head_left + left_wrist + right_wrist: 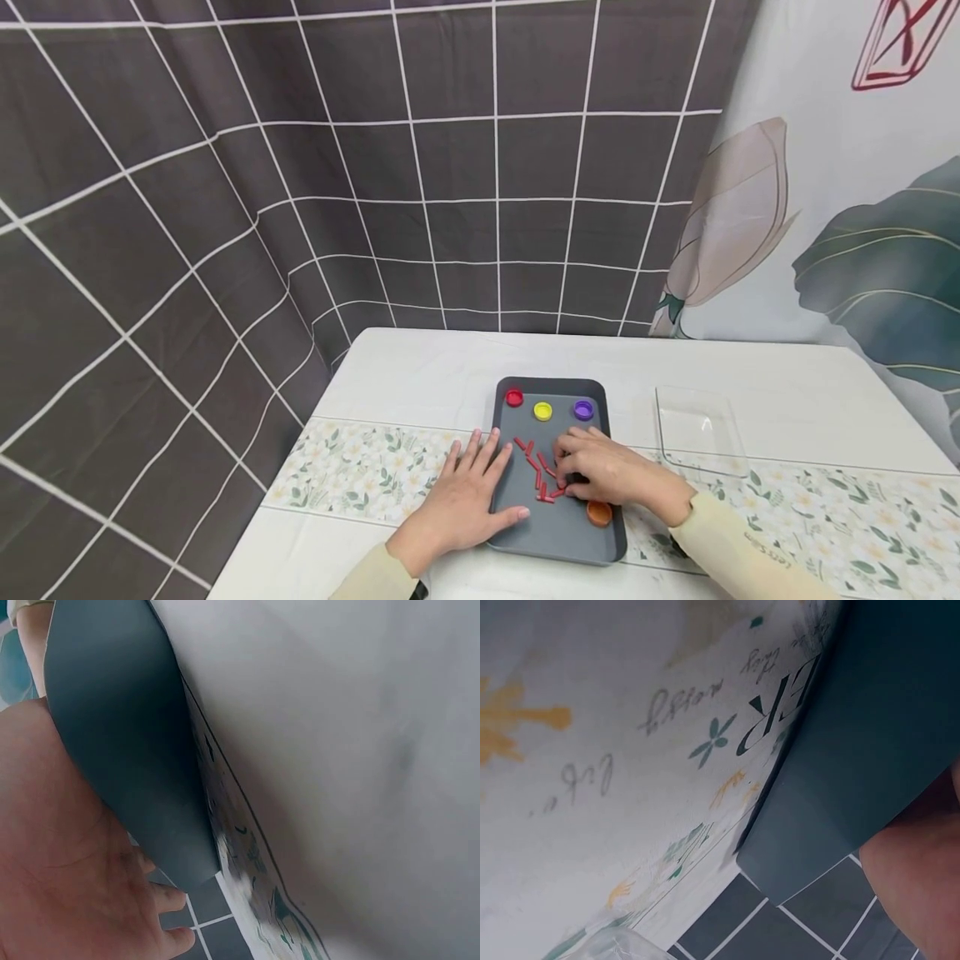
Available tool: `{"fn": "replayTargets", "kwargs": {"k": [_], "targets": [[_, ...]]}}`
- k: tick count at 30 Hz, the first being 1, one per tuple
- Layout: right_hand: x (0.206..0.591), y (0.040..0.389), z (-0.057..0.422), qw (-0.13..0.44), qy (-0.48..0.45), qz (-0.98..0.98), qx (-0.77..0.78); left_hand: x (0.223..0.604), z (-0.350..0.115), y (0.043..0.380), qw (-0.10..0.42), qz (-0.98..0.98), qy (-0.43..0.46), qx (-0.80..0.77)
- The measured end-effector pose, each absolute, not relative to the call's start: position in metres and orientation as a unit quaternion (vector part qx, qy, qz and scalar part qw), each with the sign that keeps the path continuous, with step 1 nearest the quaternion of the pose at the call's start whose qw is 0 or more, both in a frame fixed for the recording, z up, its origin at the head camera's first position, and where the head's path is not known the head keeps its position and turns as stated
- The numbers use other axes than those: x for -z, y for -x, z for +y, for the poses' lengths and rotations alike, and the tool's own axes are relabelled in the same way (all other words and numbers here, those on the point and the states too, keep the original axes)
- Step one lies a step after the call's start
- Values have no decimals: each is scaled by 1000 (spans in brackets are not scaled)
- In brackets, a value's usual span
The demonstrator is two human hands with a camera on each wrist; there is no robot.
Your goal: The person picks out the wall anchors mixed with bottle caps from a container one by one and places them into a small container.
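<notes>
Pale sleeves (742, 546) lie closest, covering both forearms. Beyond them, on the counter (420, 358), is a gray tray (540, 537), well apart from the counter's back edge and between its left and right edges. The left hand (463, 504) lies at the tray's left edge, fingers straight and spread apart, thumb reaching over the tray; whether it presses down, I cannot tell. The right hand (603, 467) comes over the tray's right edge, fingers curled down at the loose red sticks (537, 479) in the middle; I cannot tell whether they are clamped on one.

A red cap (513, 397) sits near the tray's back left corner, a purple cap (583, 410) near its back right, a yellow cap (543, 412) between them, and a brown cap (599, 513) toward the front right corner. A clear box (701, 425) stands nearer the counter's right edge.

To handle the sticks well, I would steady the tray with the left hand and pinch one stick by its middle, since they lie close and some seem to overlap. The wrist should clear the brown cap.
</notes>
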State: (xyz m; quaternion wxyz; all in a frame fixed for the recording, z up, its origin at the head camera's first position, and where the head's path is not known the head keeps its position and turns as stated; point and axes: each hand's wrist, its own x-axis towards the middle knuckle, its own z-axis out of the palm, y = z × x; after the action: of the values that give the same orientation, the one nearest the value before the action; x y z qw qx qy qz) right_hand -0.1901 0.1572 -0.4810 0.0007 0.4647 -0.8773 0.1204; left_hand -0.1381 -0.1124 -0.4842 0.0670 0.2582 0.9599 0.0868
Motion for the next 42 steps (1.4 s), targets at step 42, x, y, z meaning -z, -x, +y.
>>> {"fn": "replayTargets", "kwargs": {"k": [42], "targets": [[488, 162, 152, 53, -367, -920, -125, 482, -111, 137, 72, 962, -247, -95]]}}
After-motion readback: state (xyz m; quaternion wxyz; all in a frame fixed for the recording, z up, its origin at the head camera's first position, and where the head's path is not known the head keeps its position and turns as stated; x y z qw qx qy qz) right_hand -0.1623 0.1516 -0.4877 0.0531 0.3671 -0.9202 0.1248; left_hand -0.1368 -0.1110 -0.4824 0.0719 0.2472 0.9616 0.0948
